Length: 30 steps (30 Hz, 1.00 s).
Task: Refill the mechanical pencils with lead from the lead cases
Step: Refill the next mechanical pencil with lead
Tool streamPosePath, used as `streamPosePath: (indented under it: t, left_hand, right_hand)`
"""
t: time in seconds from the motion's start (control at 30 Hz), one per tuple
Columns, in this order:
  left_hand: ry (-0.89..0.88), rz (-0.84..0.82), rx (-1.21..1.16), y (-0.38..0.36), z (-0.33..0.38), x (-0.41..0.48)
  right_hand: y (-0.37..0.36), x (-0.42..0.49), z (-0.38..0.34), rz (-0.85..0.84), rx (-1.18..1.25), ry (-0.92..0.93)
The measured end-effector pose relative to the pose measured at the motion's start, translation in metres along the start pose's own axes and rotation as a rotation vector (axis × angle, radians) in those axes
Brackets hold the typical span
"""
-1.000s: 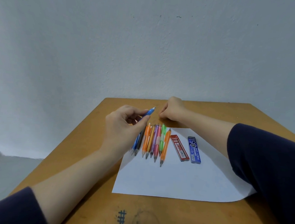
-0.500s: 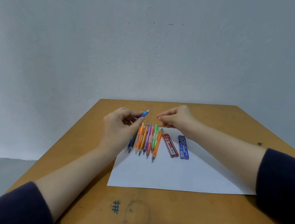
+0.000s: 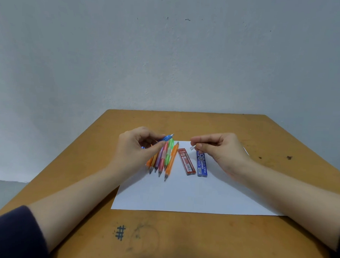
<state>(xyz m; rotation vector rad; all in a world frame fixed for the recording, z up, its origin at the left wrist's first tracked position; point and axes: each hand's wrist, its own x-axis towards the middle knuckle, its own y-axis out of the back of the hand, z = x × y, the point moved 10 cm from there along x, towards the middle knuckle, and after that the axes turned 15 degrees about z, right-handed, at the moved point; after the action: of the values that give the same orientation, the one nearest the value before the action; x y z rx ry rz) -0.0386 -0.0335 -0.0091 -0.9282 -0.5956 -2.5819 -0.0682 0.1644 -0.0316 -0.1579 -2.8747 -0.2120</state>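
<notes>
Two lead cases, a red lead case (image 3: 186, 162) and a blue lead case (image 3: 202, 165), lie side by side on white paper (image 3: 191, 194) on the table (image 3: 199, 243), just right of a row of coloured pencils (image 3: 165, 159). Fingers of the left hand (image 3: 134, 148) curl round a blue pencil (image 3: 167, 138) raised over that row. The right hand (image 3: 222, 150) pinches a small white piece (image 3: 192, 148) between thumb and forefinger, above the cases' far ends, apart from the blue pencil.

Scuffed matt wooden table (image 3: 243, 132), smooth white paper sheet (image 3: 191, 196), glossy plastic pencils (image 3: 169, 158)
</notes>
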Motion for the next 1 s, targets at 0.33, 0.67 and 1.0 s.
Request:
streamPosePath:
  t: [0.33, 0.67, 1.0]
  left_hand:
    - [-0.099, -0.128, -0.047, -0.017, 0.017, -0.011]
    - [-0.165, -0.156, -0.079, -0.019, 0.025, -0.014]
    - [-0.186, -0.179, -0.071, -0.022, 0.025, -0.016]
  right_hand:
    - [0.005, -0.001, 0.003, 0.071, 0.141, -0.015]
    - [-0.004, -0.012, -0.001, 0.059, 0.219, -0.021]
    - [-0.005, -0.017, -0.002, 0.047, 0.2, -0.017]
